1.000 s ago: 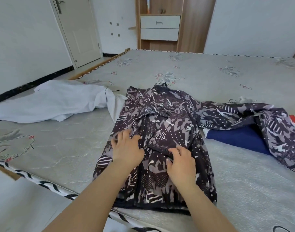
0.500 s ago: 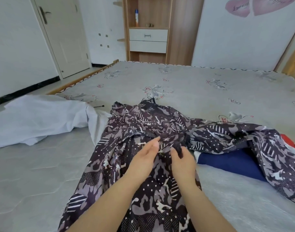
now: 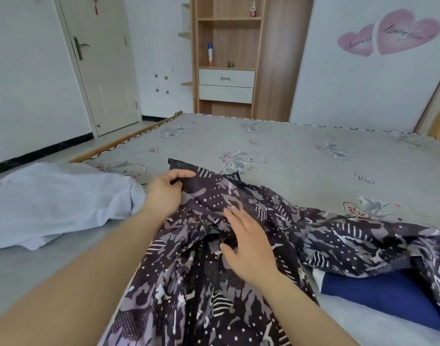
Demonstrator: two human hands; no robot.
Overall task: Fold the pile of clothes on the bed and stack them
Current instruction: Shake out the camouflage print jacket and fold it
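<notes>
- Your left hand [image 3: 165, 189] pinches the far left corner of the patterned garment [image 3: 238, 258], thumb and curled fingers closed on the dark hem there, and holds that edge a little off the mattress [image 3: 301, 156].
- Your right hand [image 3: 246, 242] lies flat on the middle of the same garment, fingers straight and slightly apart, palm down on the cloth.
- The garment runs from the bottom edge of the view up to the corner you hold, with one part trailing off to the right, where it lies over a dark blue garment [image 3: 378, 293].
- A thin black cord [image 3: 236, 177] pokes up at the garment's far edge, just right of your left hand.
- To the left, a pale blue-white garment [image 3: 56, 203] lies crumpled, its near edge just beside your left wrist; you cannot tell whether it touches the patterned cloth.
- Beyond the garment's far edge, the mattress lies bare and flat up to the wall.
- The mattress's left edge, with its wooden rail [image 3: 129, 138], runs diagonally towards the door [image 3: 101, 66]; the far edge meets the wooden shelf unit [image 3: 226, 58].
</notes>
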